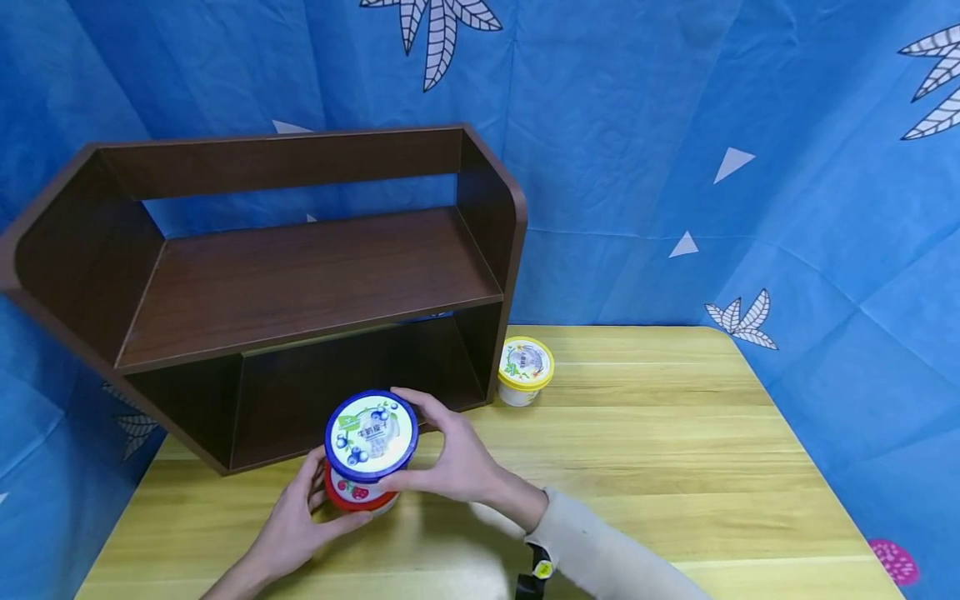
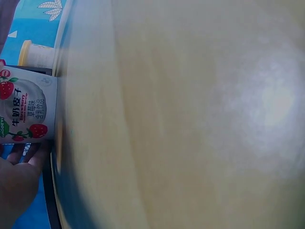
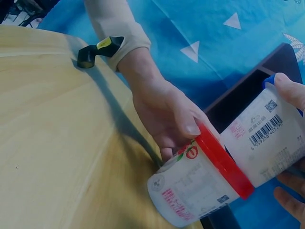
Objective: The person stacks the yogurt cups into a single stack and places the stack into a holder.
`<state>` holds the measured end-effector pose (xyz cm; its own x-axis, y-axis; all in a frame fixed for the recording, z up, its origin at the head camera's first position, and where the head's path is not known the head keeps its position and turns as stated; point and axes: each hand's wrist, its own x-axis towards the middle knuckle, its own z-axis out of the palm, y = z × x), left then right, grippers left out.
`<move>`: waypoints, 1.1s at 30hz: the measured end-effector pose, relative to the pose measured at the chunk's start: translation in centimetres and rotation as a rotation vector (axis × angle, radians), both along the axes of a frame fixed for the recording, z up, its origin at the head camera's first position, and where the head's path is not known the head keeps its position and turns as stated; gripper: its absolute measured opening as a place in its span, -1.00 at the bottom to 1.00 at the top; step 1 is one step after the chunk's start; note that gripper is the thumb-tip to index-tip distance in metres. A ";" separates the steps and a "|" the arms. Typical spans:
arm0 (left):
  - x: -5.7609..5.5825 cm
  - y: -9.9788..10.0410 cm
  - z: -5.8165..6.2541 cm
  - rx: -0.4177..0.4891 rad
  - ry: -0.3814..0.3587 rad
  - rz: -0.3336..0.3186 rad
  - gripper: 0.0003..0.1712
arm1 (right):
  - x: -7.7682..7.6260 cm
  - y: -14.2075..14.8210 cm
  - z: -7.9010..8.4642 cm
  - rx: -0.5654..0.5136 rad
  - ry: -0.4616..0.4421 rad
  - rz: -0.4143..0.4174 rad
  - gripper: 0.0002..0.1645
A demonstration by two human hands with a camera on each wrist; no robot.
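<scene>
My left hand holds a white tub with a red lid, fingers and thumb around its side. Strawberries are printed on this red-lidded tub in the left wrist view. Over it, my right hand grips a tub with a dark blue lid, blueberries printed on top. The right wrist view shows the bottom of the blue-lidded tub close against the red lid. Whether the red-lidded tub touches the table cannot be told. Both tubs are before the shelf's lower compartment.
A dark brown two-level shelf stands at the back left of the wooden table. Beside its right side panel is a tub with a yellow lid. Blue patterned cloth hangs behind and around the table.
</scene>
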<state>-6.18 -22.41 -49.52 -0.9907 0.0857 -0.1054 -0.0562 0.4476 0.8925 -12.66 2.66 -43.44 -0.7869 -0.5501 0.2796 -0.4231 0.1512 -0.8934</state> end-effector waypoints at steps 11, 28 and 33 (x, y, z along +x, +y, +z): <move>0.1 0.0 0.2 -0.028 0.013 0.003 0.20 | -0.1 -0.5 0.1 0.033 -0.032 0.001 0.15; 0.1 0.1 0.0 -0.031 -0.043 0.022 0.21 | -0.3 -0.8 -0.3 0.042 -0.045 0.011 0.15; 0.1 0.2 0.1 -0.026 -0.026 0.031 0.19 | -0.4 -1.0 -0.4 0.054 -0.048 0.015 0.16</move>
<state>-6.12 -22.23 -49.44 -0.9897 0.0519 -0.1332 -0.0937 0.4682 0.8786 -13.04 1.61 -43.84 -0.7904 -0.5749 0.2114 -0.3823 0.1933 -0.9036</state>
